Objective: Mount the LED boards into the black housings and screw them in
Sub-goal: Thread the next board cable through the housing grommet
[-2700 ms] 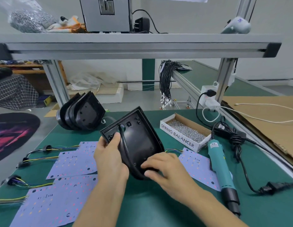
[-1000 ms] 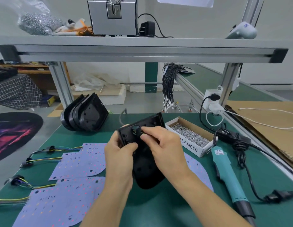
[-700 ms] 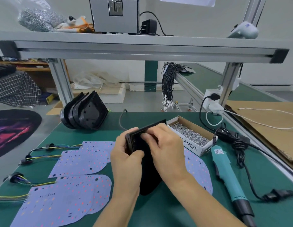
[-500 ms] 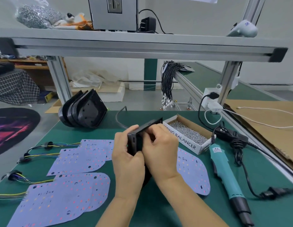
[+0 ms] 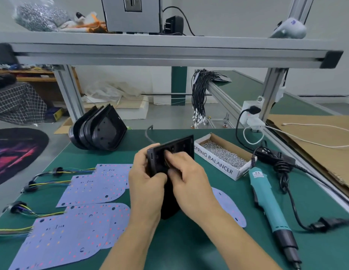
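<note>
1. Since the earlier frame, the black housing had tipped from flat-facing to nearly edge-on above the green table.
2. Left hand gripped its edge, steadying it.
3. Right hand pinched at its back, probably seating the cable there.
4. LED boards lay spread alongside, the screwdriver and screw box within reach.

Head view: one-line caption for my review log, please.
Both hands, left and right, hold a black housing above LED boards, screw box and electric screwdriver alongside.
</note>
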The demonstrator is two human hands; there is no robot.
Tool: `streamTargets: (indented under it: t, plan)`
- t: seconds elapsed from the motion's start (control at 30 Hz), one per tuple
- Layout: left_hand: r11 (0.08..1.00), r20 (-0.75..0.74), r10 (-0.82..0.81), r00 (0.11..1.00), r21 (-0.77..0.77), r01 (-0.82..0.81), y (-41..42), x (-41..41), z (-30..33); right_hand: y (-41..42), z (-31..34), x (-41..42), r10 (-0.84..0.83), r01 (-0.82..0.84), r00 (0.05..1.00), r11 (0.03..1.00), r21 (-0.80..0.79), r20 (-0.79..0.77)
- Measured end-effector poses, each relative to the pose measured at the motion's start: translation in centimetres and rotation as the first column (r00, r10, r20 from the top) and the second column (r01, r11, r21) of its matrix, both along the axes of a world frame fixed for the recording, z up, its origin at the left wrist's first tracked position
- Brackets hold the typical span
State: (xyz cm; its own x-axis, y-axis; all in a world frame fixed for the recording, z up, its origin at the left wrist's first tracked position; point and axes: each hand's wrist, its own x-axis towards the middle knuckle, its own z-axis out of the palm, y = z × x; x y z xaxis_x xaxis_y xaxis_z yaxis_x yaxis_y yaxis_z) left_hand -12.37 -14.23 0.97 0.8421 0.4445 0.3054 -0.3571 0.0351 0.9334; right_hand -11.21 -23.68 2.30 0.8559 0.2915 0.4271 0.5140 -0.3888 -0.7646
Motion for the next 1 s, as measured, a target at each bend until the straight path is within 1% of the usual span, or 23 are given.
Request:
streamTargets:
  t: [0.07,0.13,0.2,0.27,0.33,0.4,0.43,0.47,0.53,0.57,0.63,0.67,0.7,0.73,0.77,0.8,0.83,0.9,0.93,1.0]
  plan:
    - [0.998,0.032,-0.018,0.999,0.057,0.016,0.4,-0.1,0.1,-0.3,0.4,0.5,0.037,-0.038,0.999,0.998,-0.043,-0.018]
    - [0.988,0.057,-0.007,0.998,0.157,-0.002,0.7,-0.3,0.1,-0.3,0.5,0.9,0.038,-0.043,0.998,0.994,-0.096,-0.050]
    - [0.958,0.100,-0.024,0.995,0.286,-0.006,0.4,-0.5,0.0,-0.3,0.6,1.1,0.015,-0.036,0.993,0.984,-0.177,-0.116]
    - [0.916,0.131,-0.043,0.991,0.400,-0.013,-0.2,-0.6,-0.2,-0.2,0.9,1.4,0.039,-0.073,0.980,0.983,-0.170,-0.193]
    - [0.919,0.130,-0.003,0.991,0.390,-0.048,-0.6,-0.4,-0.2,0.0,1.3,1.7,0.064,-0.099,0.977,0.981,-0.166,-0.205]
    - [0.951,0.082,0.088,0.993,0.290,-0.109,-0.7,0.0,0.1,-0.4,1.7,1.9,0.052,-0.102,0.982,0.955,-0.278,-0.184]
    - [0.975,0.023,0.119,0.993,0.187,-0.121,-0.4,0.5,0.3,-0.9,2.0,1.9,0.064,-0.115,0.983,0.945,-0.305,-0.173]
    - [0.992,-0.041,0.115,0.992,0.050,-0.113,0.1,1.0,0.5,-1.7,2.4,1.7,0.090,-0.136,0.983,0.944,-0.300,-0.161]
    - [0.975,-0.126,0.046,0.991,-0.212,-0.072,1.6,1.7,0.8,-4.1,3.7,1.4,0.109,-0.129,0.989,0.968,-0.214,-0.101]
    - [0.955,-0.140,-0.007,0.990,-0.294,-0.035,2.3,1.8,0.8,-5.6,4.4,1.5,0.081,-0.092,0.993,0.987,-0.132,-0.089]
    - [0.925,-0.126,-0.120,0.985,-0.374,0.065,3.0,1.6,0.9,-8.2,5.1,2.4,-0.027,0.035,0.988,0.998,0.053,-0.153]
    - [0.914,-0.110,-0.173,0.979,-0.389,0.117,3.0,1.5,0.9,-9.2,5.1,3.5,-0.082,0.106,0.974,0.989,0.103,-0.213]
    - [0.905,-0.092,-0.222,0.971,-0.390,0.170,2.8,1.4,0.9,-9.8,4.9,4.5,-0.108,0.145,0.947,0.984,0.103,-0.302]
    - [0.898,-0.081,-0.269,0.960,-0.381,0.219,2.5,1.4,0.9,-9.8,4.7,5.3,-0.090,0.133,0.900,0.989,0.071,-0.426]
    - [0.891,-0.076,-0.314,0.946,-0.367,0.267,2.1,1.4,0.9,-9.6,4.2,5.9,-0.021,0.066,0.830,0.996,0.062,-0.558]
    - [0.881,-0.074,-0.359,0.930,-0.356,0.312,1.6,1.5,0.9,-9.2,3.7,6.3,0.084,-0.017,0.741,0.994,0.107,-0.666]
    - [0.870,-0.074,-0.399,0.914,-0.347,0.351,1.2,1.6,1.0,-8.8,3.2,6.6,0.201,-0.085,0.644,0.978,0.191,-0.738]
    - [0.856,-0.092,-0.453,0.887,-0.322,0.404,0.6,1.7,1.0,-8.0,2.7,7.0,0.383,-0.152,0.474,0.923,0.355,-0.793]
    - [0.849,-0.104,-0.472,0.875,-0.319,0.421,0.4,1.7,1.0,-7.7,2.7,7.3,0.442,-0.175,0.421,0.896,0.407,-0.792]
    - [0.829,-0.120,-0.507,0.854,-0.341,0.444,0.3,1.7,1.0,-7.2,2.7,7.7,0.494,-0.210,0.369,0.870,0.447,-0.787]
